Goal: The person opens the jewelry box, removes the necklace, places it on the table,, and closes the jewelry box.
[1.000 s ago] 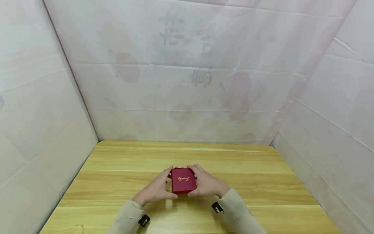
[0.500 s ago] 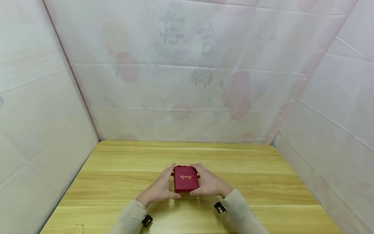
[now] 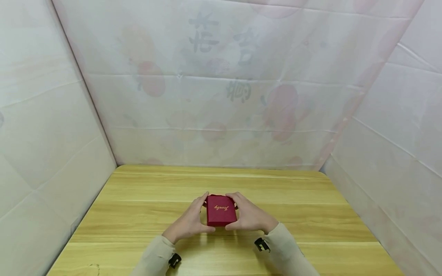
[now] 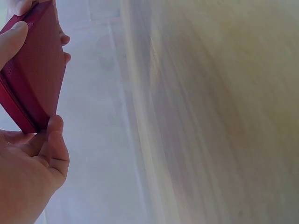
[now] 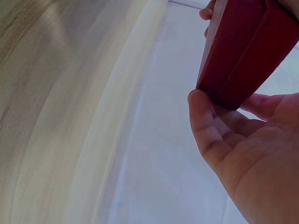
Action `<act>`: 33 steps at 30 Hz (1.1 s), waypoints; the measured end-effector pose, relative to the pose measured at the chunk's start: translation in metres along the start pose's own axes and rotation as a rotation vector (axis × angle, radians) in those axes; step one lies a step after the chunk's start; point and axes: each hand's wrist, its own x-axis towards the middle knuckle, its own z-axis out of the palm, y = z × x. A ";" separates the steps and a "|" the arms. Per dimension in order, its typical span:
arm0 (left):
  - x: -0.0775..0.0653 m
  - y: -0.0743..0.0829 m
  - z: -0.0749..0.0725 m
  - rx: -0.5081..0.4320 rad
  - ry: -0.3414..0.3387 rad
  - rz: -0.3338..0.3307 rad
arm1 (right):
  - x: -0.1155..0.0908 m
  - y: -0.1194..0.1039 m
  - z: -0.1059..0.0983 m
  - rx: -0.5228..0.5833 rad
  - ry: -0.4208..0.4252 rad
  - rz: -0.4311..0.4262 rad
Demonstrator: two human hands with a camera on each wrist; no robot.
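Note:
Between both hands is a small dark red jewelry box (image 3: pixel 221 216), its lid toward the head camera with gold lettering that appears upside down. My left hand (image 3: pixel 189 222) grips its left side, thumb at the near edge and fingers at the far corner. On the opposite side my right hand (image 3: pixel 253 217) holds it in the same way. In the left wrist view the box (image 4: pixel 39 65) is lifted above the table, with a seam along its side. The right wrist view shows fingers curled under the lower corner of the box (image 5: pixel 243 51).
A wood-grain table (image 3: pixel 155 184) lies beneath the hands. Pale printed cloth (image 3: pixel 214 107) hangs behind it, with plain cloth walls on the left (image 3: pixel 45 134) and right (image 3: pixel 390 145). Black straps (image 3: pixel 174 260) show at both sleeve cuffs.
Both hands and the jewelry box have shifted slightly to the right and a little away from the body. The hold on the box looks the same.

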 end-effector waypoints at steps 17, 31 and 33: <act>0.002 0.001 0.000 -0.049 -0.019 0.001 | -0.001 -0.003 -0.006 -0.018 -0.009 0.006; 0.002 0.002 -0.002 -0.063 -0.013 -0.009 | 0.000 0.000 -0.003 -0.016 0.029 -0.023; 0.002 0.002 -0.001 -0.059 -0.013 -0.009 | 0.000 -0.001 -0.003 -0.018 0.030 -0.023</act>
